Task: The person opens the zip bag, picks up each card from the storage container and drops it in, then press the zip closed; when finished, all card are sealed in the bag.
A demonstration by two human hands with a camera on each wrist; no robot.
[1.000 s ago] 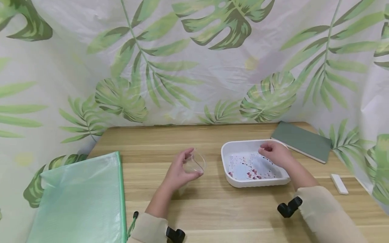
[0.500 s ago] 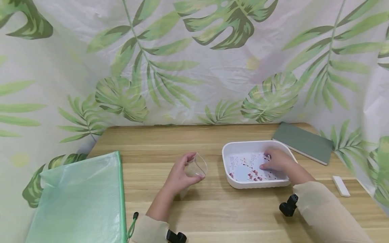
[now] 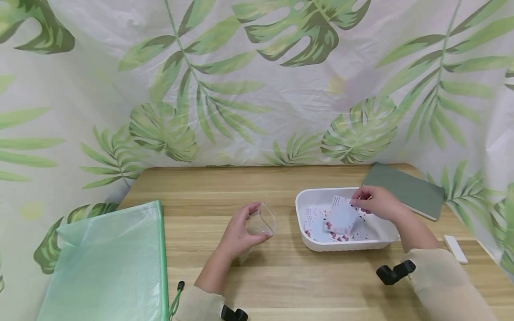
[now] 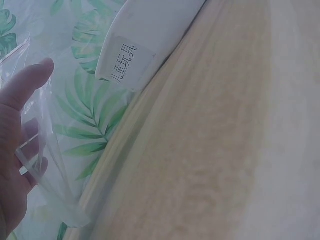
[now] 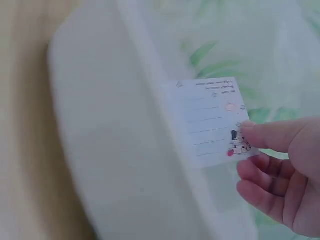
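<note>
My left hand [image 3: 234, 236] holds a clear plastic bag [image 3: 257, 221] with its mouth spread apart, above the wooden table [image 3: 281, 285]. In the left wrist view the bag [image 4: 60, 185] hangs down past the curled fingers. My right hand [image 3: 379, 204] pinches a small square sheet of notepaper [image 3: 342, 217] by one edge, raised over the white plastic basin [image 3: 321, 245]. The right wrist view shows lines, small text and a little cartoon print on this notepaper [image 5: 207, 125], between thumb and fingers. More printed notepaper [image 3: 313, 223] lies in the basin.
A green mesh zipper pouch [image 3: 112, 267] lies at the left of the table. Behind the basin at the right is a green notebook [image 3: 405, 189]. A small white bar [image 3: 455, 249] lies near the right edge. A leaf-patterned cloth [image 3: 241, 80] hangs behind the table.
My right hand reached down into the basin and has come up pinching a sheet of notepaper. The left hand has stayed nearly still with the bag.
</note>
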